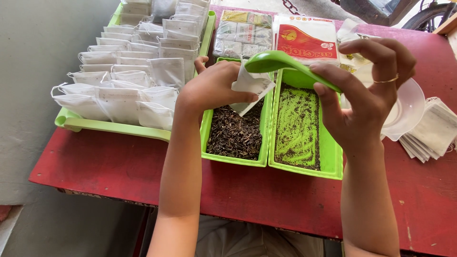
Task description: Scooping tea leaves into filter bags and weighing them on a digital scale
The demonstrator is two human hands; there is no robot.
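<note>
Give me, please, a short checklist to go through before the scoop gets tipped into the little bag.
1. Left hand pinches the small white bag: ok.
2. Bag mouth held open: cannot tell.
3. Green scoop in the right hand, tip at the bag's top: ok.
4. Scoop loaded with tea: cannot tell, its inside is hidden.
5. Bag held over the tray of dark tea, so spills land there: ok.
6. Tray of filled bags within reach on the left: ok.
</note>
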